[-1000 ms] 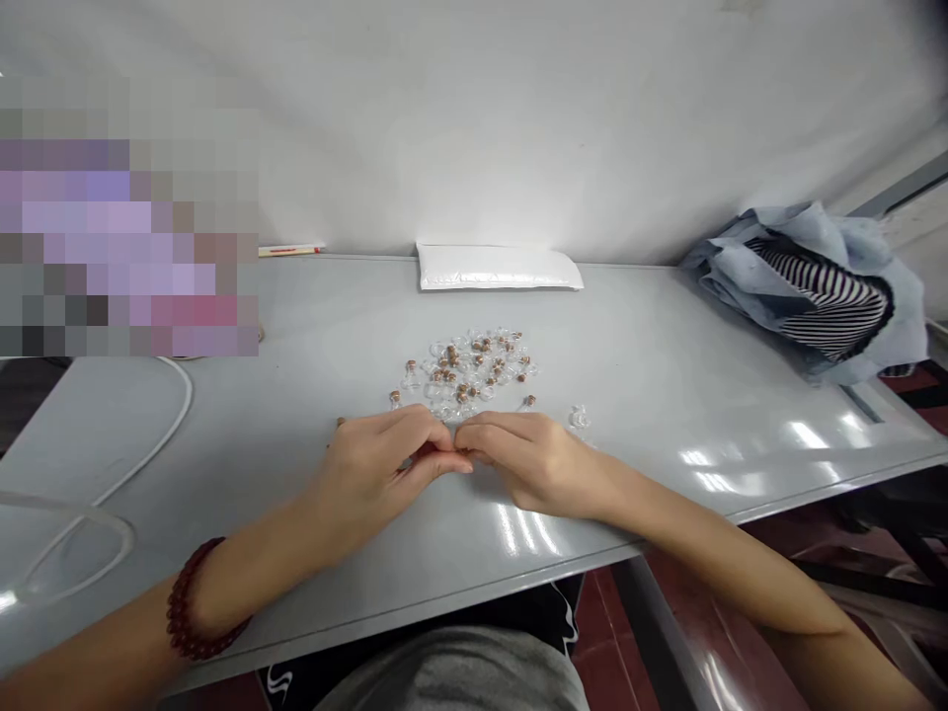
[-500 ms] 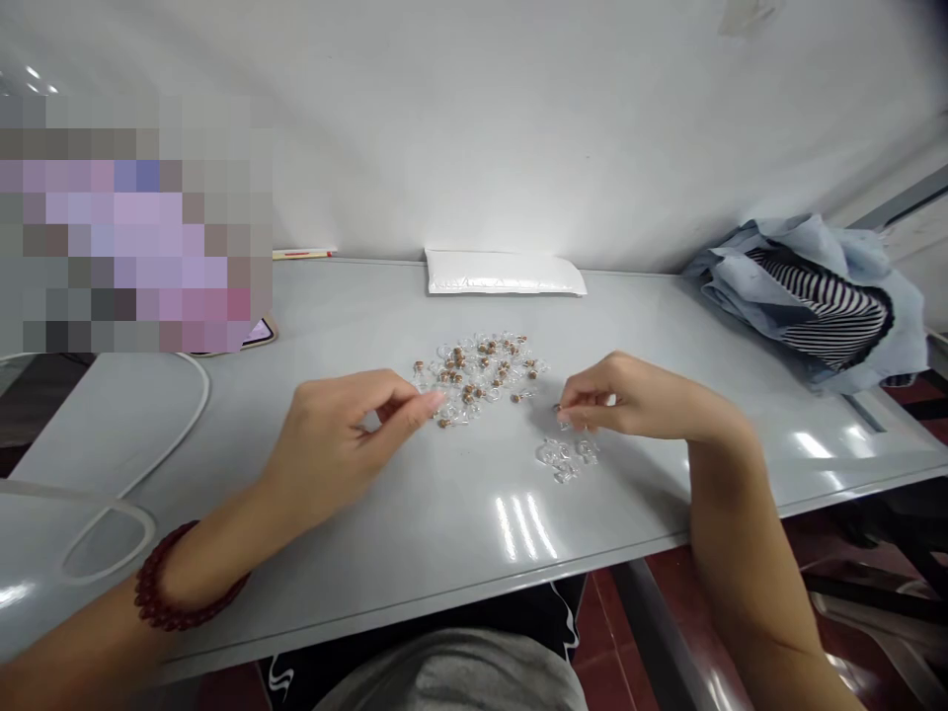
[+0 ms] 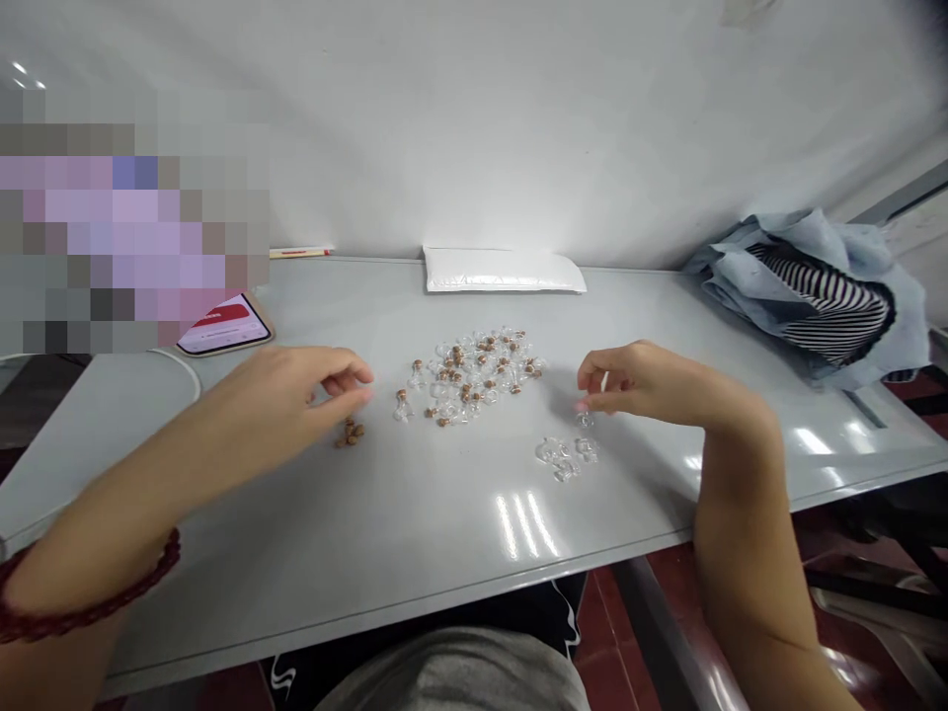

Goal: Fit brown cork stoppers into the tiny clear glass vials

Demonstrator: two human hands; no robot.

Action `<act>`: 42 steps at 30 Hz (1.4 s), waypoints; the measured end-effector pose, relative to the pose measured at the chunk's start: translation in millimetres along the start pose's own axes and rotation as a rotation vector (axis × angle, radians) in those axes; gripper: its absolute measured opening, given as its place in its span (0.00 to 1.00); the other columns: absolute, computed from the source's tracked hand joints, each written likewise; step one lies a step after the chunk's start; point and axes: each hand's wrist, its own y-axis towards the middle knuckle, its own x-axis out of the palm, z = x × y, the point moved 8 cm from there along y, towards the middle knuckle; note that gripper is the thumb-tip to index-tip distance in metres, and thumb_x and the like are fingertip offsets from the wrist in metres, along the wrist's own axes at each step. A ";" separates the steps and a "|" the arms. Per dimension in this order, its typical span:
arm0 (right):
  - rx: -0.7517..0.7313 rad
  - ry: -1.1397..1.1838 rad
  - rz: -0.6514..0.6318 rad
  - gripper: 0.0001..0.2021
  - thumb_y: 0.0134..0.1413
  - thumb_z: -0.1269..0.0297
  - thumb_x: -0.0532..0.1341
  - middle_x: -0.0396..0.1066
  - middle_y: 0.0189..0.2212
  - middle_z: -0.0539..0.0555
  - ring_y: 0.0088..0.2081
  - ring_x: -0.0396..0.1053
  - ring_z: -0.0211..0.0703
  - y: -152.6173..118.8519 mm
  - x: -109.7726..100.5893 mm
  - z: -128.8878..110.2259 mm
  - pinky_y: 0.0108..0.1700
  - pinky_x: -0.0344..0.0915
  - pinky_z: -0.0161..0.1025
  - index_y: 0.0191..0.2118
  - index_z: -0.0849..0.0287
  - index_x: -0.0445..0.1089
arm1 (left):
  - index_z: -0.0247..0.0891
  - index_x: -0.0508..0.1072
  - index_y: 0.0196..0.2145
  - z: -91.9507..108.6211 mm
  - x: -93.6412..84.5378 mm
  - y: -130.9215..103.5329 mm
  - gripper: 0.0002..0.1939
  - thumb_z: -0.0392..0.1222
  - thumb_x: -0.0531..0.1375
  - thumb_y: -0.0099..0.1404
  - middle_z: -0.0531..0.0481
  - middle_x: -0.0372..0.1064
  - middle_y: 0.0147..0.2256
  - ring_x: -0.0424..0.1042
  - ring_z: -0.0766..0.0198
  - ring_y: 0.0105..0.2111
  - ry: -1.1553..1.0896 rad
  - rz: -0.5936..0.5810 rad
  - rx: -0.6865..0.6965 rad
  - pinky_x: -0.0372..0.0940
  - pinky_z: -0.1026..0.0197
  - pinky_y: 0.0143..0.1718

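My left hand (image 3: 303, 395) hovers over the left of the table, thumb and fingertips slightly apart with nothing visible between them. Just below it lies a small heap of loose corks (image 3: 351, 434). In the middle spreads a pile of tiny clear glass bottles (image 3: 474, 380), many with brown cork stoppers. One corked bottle (image 3: 402, 405) lies at the pile's left edge. My right hand (image 3: 629, 385) is right of the pile, its thumb and fingers apart. A clear bottle without a cork (image 3: 585, 420) is just under its thumb, beside several other uncorked bottles (image 3: 561, 459).
A white padded packet (image 3: 504, 271) lies against the wall. At the back left are a phone (image 3: 229, 326), a pencil-like stick (image 3: 300, 253) and a white cable (image 3: 182, 367). Folded blue and striped cloth (image 3: 815, 296) sits at the right end of the grey table (image 3: 444, 533).
My left hand has moved left, away from the pile, and loose corks now show beneath it. My right hand has shifted slightly right and opened, with a clear bottle under it.
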 end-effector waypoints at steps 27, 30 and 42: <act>-0.394 0.003 0.223 0.12 0.51 0.76 0.56 0.68 0.38 0.55 0.30 0.65 0.37 20.5 33.4 -60.6 0.33 0.61 0.37 0.42 0.61 0.70 | 0.44 0.73 0.21 4.9 29.0 1.0 0.10 0.38 0.54 0.57 0.52 0.74 0.20 0.71 0.61 0.19 -0.046 -0.063 0.100 0.59 0.63 0.18; -0.427 0.083 0.262 0.11 0.51 0.76 0.56 0.67 0.36 0.53 0.30 0.65 0.36 20.1 33.1 -64.6 0.34 0.62 0.36 0.40 0.60 0.68 | 0.43 0.73 0.22 11.4 25.0 1.5 0.12 0.41 0.54 0.60 0.51 0.74 0.21 0.70 0.60 0.20 -0.059 -0.035 0.098 0.59 0.62 0.19; -0.532 0.718 0.236 0.10 0.53 0.73 0.60 0.71 0.37 0.52 0.34 0.69 0.36 14.7 42.2 -91.0 0.41 0.68 0.38 0.41 0.60 0.72 | 0.43 0.77 0.37 71.1 26.3 -15.3 0.08 0.41 0.57 0.67 0.53 0.78 0.34 0.74 0.65 0.30 -0.496 0.140 0.257 0.68 0.66 0.30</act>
